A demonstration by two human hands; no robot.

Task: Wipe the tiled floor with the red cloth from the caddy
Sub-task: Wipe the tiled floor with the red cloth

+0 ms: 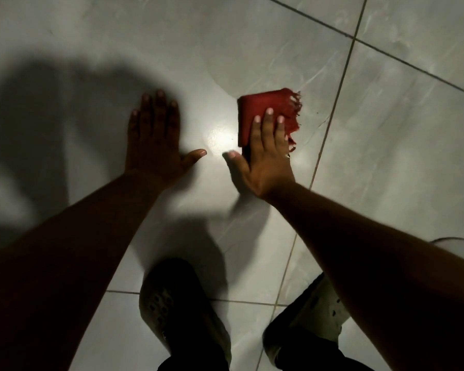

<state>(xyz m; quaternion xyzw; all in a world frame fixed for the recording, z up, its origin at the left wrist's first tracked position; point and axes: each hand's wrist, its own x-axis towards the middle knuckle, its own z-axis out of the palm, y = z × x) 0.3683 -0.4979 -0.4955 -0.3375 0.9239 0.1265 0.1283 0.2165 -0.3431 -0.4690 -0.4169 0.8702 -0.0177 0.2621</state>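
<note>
While the right hand (265,159) lies flat with fingers spread, its palm presses the near half of the cloth (263,113) against the floor (386,143); nothing is pinched, only pressed. That cloth is a folded red square of soft woven fabric, with a frayed fringe of loose threads along its edge at three o'clock. At nine o'clock from it, well apart, the left hand (153,140) rests open and flat on bare tile, thumb pointing toward the other thumb. Glossy pale-grey tiles with faint marbled veining carry dark grout lines, and a bright glare sits between the thumbs. At six o'clock stand two perforated clog-type shoes (172,311), pale and rubbery-looking.
</note>
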